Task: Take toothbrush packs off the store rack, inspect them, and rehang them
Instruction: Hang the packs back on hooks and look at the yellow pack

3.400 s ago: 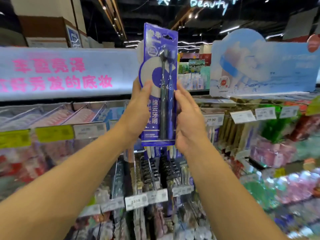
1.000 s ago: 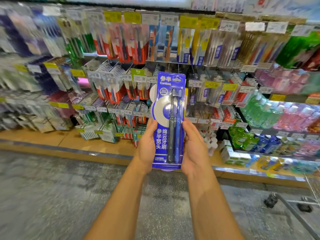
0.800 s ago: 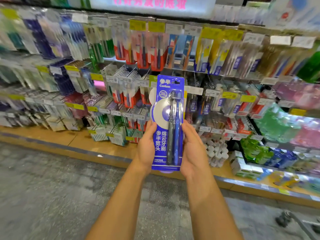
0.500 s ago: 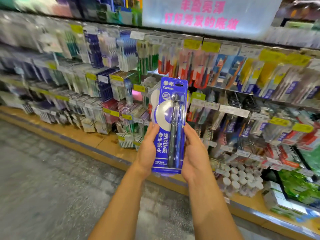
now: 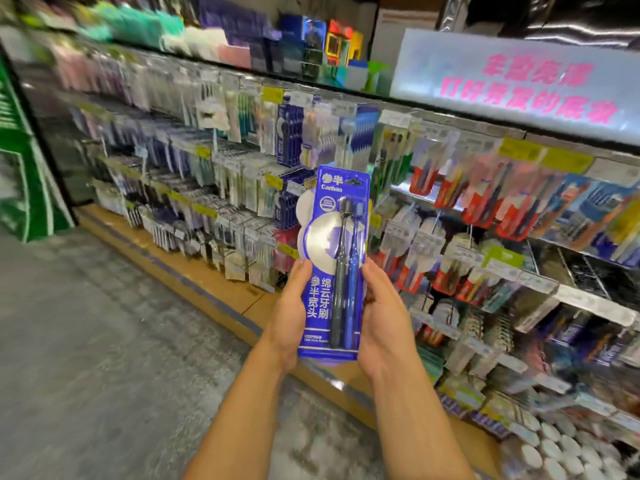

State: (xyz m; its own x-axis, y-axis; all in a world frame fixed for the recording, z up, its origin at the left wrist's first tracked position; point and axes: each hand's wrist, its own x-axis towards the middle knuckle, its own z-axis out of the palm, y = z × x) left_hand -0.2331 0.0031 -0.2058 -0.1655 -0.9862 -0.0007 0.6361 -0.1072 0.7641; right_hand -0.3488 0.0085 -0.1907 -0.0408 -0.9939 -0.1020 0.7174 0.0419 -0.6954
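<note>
Toothbrush pack (image 5: 332,265) is up in front of the person, held straight up and down, with the rack (image 5: 450,237) behind it from 9 o'clock round to 3 o'clock.

Head view: the pack is a blue card with a clear plastic bubble on the front. Two brushes sit inside the bubble, one dark and one blue. At 12 o'clock on the card there is a small hang hole. The left hand (image 5: 289,313) holds the pack's low left edge, at about 8 o'clock. The right hand (image 5: 382,317) holds the low right edge, at about 4 o'clock. Both thumbs lie on the front of the pack. The other fingers go behind it, so they cannot be seen. Both hands are grasping the pack.

I think the pack is light and thin. The card looks a bit stiff, but it would bend if squeezed hard. The plastic bubble looks smooth and may slip, and it could dent. So the flat card edges are the best place to hold, low down like now. That keeps the hole at the top free for going back on a hook. The rack is blurry, so I cannot tell which hook is free.
</note>
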